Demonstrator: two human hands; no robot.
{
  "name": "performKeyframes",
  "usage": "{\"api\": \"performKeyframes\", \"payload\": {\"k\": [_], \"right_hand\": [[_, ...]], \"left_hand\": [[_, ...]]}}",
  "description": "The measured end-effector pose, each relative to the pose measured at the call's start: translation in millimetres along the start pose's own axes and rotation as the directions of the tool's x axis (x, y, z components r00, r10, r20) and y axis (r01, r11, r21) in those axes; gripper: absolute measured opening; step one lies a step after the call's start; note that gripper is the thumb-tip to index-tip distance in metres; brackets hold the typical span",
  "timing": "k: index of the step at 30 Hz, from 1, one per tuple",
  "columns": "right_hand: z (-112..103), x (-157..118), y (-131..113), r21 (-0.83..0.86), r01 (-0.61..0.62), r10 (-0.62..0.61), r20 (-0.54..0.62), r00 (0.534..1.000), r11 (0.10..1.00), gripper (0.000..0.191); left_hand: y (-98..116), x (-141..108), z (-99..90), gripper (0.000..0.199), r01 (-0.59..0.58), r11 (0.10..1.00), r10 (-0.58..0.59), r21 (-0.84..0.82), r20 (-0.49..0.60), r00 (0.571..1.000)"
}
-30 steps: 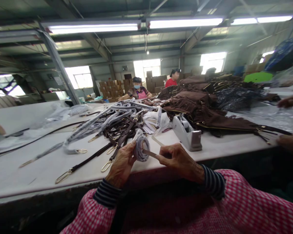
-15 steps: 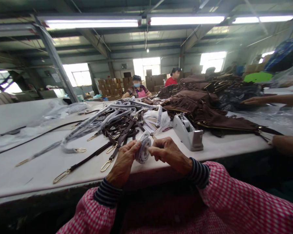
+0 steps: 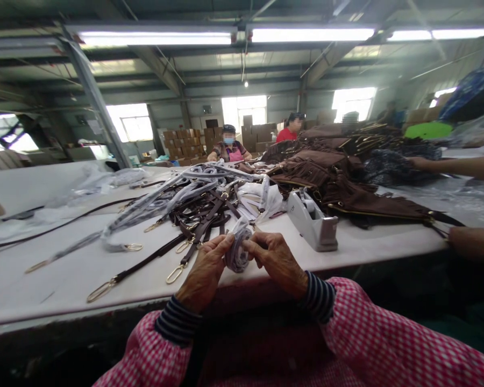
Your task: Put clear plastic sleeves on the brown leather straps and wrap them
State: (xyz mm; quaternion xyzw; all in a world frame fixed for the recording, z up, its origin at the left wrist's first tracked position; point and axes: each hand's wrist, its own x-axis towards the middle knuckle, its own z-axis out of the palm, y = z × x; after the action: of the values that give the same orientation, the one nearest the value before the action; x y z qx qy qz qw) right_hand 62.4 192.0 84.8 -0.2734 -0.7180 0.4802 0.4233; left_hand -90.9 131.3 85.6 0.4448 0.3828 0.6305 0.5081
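A plastic-wrapped strap [image 3: 237,255], rolled into a coil, is held upright just above the table's front edge. My left hand [image 3: 205,269] is closed on its left side, thumb and fingers pinching the wrap. On the other side my right hand [image 3: 276,258] is closed, its thumb and forefinger pressed against the coil near its middle. Behind my hands lies a heap of dark brown straps [image 3: 210,215] with gold clasps. Grey wrapped straps [image 3: 173,191] lie across that heap. The far side of the coil is hidden from me.
A grey tape dispenser [image 3: 312,223] stands right of my hands. Brown fringed bags [image 3: 331,183] are piled behind it. A co-worker's hand [image 3: 423,164] touches dark material at the right; another hand [image 3: 471,242] is lower down. Clear plastic [image 3: 105,180] lies at the back left.
My right hand has shifted slightly left and is closer in on the coil. The co-worker's hand at the right has moved a little over the dark material. A blurred hand shows at the left edge.
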Motion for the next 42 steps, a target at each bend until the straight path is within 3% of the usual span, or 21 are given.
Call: {"api": "performKeyframes", "payload": {"k": [4,8,10,12,14,16,18,20,24,28,31,36,42], "right_hand": [[-2.4,-0.7,-2.9,0.049,-0.025,0.023,0.038,0.999,0.999,0.041],[-23.3,-0.6,4.0,0.145,-0.098,0.089,0.065,0.994,0.985,0.044],[-35.1,-0.5,13.2,0.117,-0.055,0.055,0.006,0.998,0.992,0.036],[-43.2,-2.0,22.3,-0.047,0.087,-0.088,-0.033,0.996,0.995,0.032],[-46.1,-5.9,27.7,-0.287,0.309,-0.322,0.003,0.947,0.906,0.035],[-45.1,-10.8,28.3,-0.46,0.501,-0.513,0.109,0.851,0.733,0.033],[-42.9,-14.7,26.8,-0.52,0.607,-0.6,0.208,0.773,0.601,0.022],[-41.8,-16.5,27.7,-0.524,0.642,-0.627,0.238,0.741,0.56,0.016],[-44.1,-17.7,45.2,-0.575,0.609,-0.64,0.182,0.746,0.546,0.016],[-47.4,-23.1,68.4,-0.622,0.583,-0.601,0.217,0.769,0.523,0.019],[-48.8,-26.8,73.4,-0.642,0.575,-0.575,0.244,0.781,0.507,0.018],[-50.9,-25.7,68.7,-0.638,0.617,-0.582,0.307,0.753,0.462,0.022],[-57.9,-13.1,66.6,-0.649,0.552,-0.435,0.354,0.828,0.523,0.02]], "left_hand": [[5.8,1.5,2.5,0.031,0.005,0.999,-0.004,0.039,-0.025,1.0],[13.9,3.5,1.6,0.033,0.019,0.993,-0.01,0.116,-0.074,0.997],[16.9,5.3,0.8,0.034,0.03,0.987,-0.016,0.155,-0.089,0.996],[18.9,8.0,1.1,0.037,0.048,0.981,-0.034,0.19,-0.073,0.997],[20.4,11.6,3.1,0.039,0.055,0.973,-0.045,0.226,-0.051,0.998],[21.9,15.6,6.6,0.04,0.056,0.962,-0.05,0.265,-0.03,0.998],[22.7,19.5,10.4,0.039,0.046,0.933,-0.047,0.357,-0.006,0.999],[20.5,23.0,13.5,0.038,-0.045,0.836,0.025,0.546,0.045,0.999],[-3.4,27.6,15.6,0.031,-0.298,0.446,0.215,0.844,0.223,0.951],[-40.5,27.3,14.2,0.021,-0.328,0.247,0.242,0.912,0.27,0.932],[-52.9,25.2,12.9,0.018,-0.341,0.226,0.251,0.912,0.284,0.925],[-49.4,25.1,10.5,0.02,-0.315,0.295,0.212,0.902,0.259,0.942],[-49.0,26.3,11.1,0.023,-0.347,0.275,0.218,0.896,0.294,0.931]]}}
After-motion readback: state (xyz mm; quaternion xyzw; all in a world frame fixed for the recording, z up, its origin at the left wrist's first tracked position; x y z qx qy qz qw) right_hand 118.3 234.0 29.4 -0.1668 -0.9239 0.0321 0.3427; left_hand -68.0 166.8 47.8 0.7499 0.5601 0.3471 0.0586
